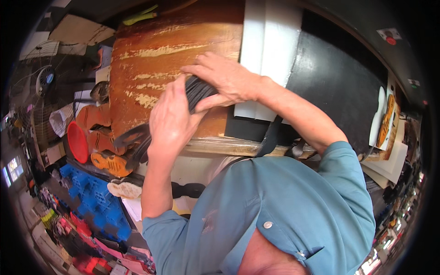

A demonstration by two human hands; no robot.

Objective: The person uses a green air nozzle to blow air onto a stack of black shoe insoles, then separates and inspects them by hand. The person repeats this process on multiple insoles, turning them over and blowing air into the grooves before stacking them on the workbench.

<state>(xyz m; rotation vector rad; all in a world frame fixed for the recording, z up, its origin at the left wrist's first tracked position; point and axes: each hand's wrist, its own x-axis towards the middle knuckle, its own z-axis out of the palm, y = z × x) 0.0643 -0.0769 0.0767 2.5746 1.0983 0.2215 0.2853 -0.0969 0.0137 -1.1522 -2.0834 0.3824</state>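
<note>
Over the worn brown wooden tabletop (151, 59), both hands are closed round a bundle of thin black strips (198, 93). My left hand (172, 117) grips its near left side, fingers pointing away from me. From the right, my right hand (224, 80) wraps the far end, its thumb lying across the near side. The strips' layered edges show between the hands; the rest of the bundle is hidden by fingers and palms. Beside my left wrist hang dark flat pieces (136, 137) with an open loop; whether they join the bundle I cannot tell.
White sheets (270, 41) and a black flat surface (339, 68) lie to the right. Orange sole-shaped pieces (110, 164), a red round object (78, 142) and a blue plastic pallet (94, 201) are at the left. A yellow-green tool (140, 16) lies at the far edge. A fan (46, 80) stands beyond.
</note>
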